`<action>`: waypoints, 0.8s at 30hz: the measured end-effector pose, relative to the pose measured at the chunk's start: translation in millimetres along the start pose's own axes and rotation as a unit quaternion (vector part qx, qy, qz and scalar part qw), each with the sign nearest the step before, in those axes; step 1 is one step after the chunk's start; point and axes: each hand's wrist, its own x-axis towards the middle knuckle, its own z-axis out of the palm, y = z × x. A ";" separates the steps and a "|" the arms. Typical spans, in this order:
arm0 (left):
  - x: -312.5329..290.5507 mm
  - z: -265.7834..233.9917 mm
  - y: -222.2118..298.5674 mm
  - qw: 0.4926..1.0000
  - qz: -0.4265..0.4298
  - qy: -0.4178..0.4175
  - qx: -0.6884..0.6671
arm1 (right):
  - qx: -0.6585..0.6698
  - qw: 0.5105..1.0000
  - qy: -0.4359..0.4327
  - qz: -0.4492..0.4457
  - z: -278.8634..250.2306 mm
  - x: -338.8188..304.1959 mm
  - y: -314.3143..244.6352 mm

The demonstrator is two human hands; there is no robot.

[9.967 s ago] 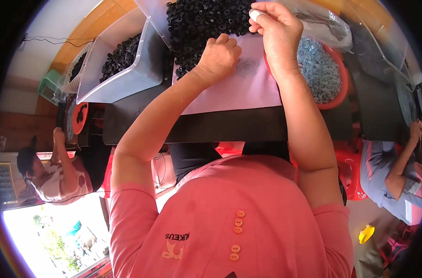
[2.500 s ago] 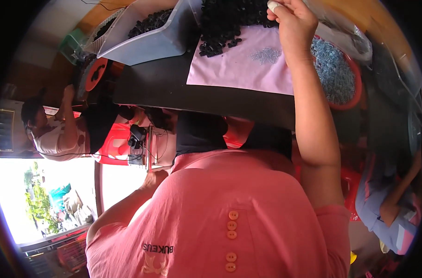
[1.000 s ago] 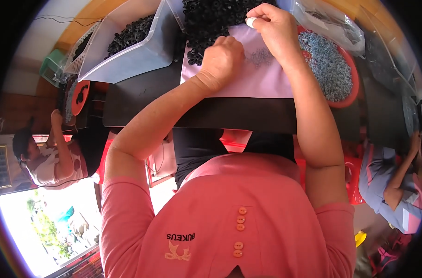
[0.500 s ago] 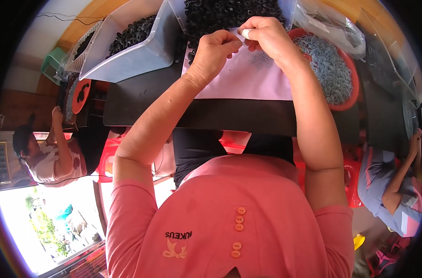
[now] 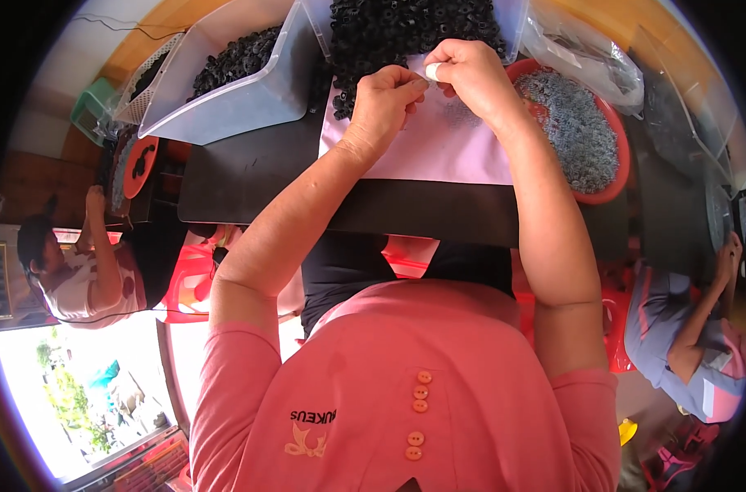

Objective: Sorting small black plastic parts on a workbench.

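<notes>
Over a pink cloth (image 5: pixel 438 157), my left hand (image 5: pixel 383 105) and my right hand (image 5: pixel 474 75) meet with their fingertips pinched almost together. What sits between the fingers is too small to make out. A white wrap (image 5: pixel 433 71) covers one finger of my right hand. Beneath the hands, a loose scatter of tiny grey pieces (image 5: pixel 461 113) lies on the cloth. Just beyond are many small black ring-like parts (image 5: pixel 414 29), some spilling onto the cloth's left side. To the right of my right forearm, a red-orange bowl (image 5: pixel 621 164) holds a heap of small blue-grey pieces (image 5: pixel 582 131).
A translucent bin (image 5: pixel 225 123) of black parts stands at the left of the dark table (image 5: pixel 258 176). A clear plastic bag (image 5: pixel 590 57) lies behind the bowl. One person (image 5: pixel 86 279) works at the far left, another (image 5: pixel 684 336) at the far right.
Both hands have come slightly nearer to me, still pinched close together. The left hand has shifted a little to the right. The whole view has moved slightly.
</notes>
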 end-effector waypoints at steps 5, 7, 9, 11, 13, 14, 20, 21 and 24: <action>1.4 -0.8 -1.9 1.000 0.007 -0.001 0.001 | -0.007 0.999 -0.007 -0.043 4.8 -3.0 0.9; 2.9 -0.5 -2.0 1.000 -0.001 -0.003 -0.006 | 0.000 0.999 0.000 -0.042 3.4 0.7 0.3; 2.9 -1.6 1.7 0.999 -0.001 -0.008 -0.036 | 0.009 0.999 0.004 -0.039 2.1 -0.1 -2.3; -1.4 0.0 5.9 0.999 0.010 -0.017 -0.036 | 0.037 0.999 -0.019 -0.005 -3.7 -1.3 -4.7; -1.5 0.4 8.0 0.999 0.023 -0.027 -0.034 | 0.086 0.996 -0.019 -0.008 -5.7 0.5 -1.1; -0.4 -2.6 8.6 0.999 0.029 -0.031 -0.014 | 0.099 0.995 -0.014 -0.019 -4.6 0.1 -3.3; 16.5 -26.9 23.2 0.972 0.110 -0.004 0.207 | 0.165 0.980 0.107 -0.033 -8.3 3.0 -6.2; 26.3 -33.3 18.7 0.887 0.247 0.018 0.389 | 0.166 0.979 0.119 -0.027 -9.1 3.9 -9.1; 41.7 -34.8 5.6 0.705 0.384 0.023 0.596 | 0.175 0.979 0.104 -0.017 -8.7 1.4 -14.9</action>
